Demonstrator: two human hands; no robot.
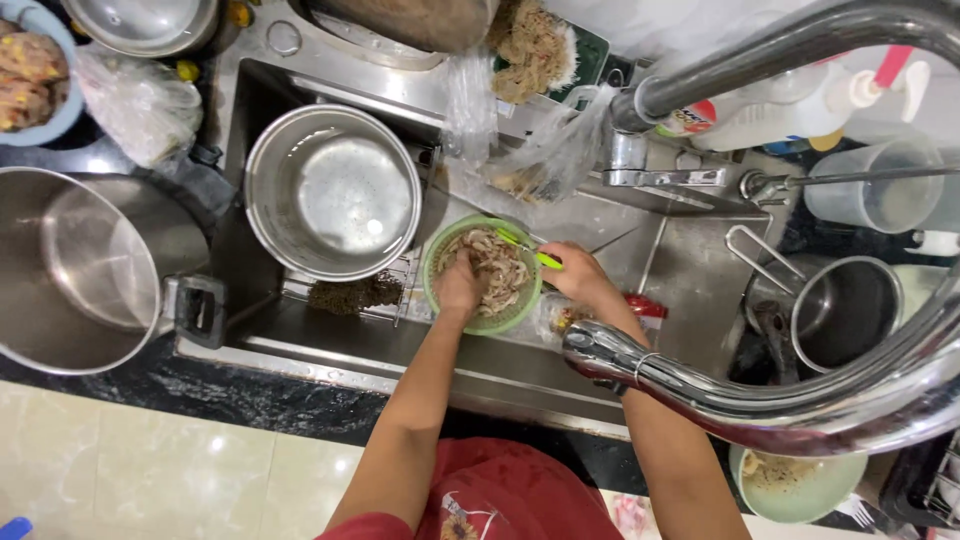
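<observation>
Green colander (pixel 484 322) w/ both hands (pixel 460 285)

Left hand (pixel 458 285) presses food in green colander (pixel 436 262); right hand (pixel 578 275) holds green tool (pixel 528 248).

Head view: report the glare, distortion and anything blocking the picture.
Head view: wide-angle lens bends the counter edge and sink; bright glare spots on the steel bowl and big pot; a curved chrome faucet looms close and large, covering part of the right forearm; left hand in the green colander and right hand look sharp.
</observation>
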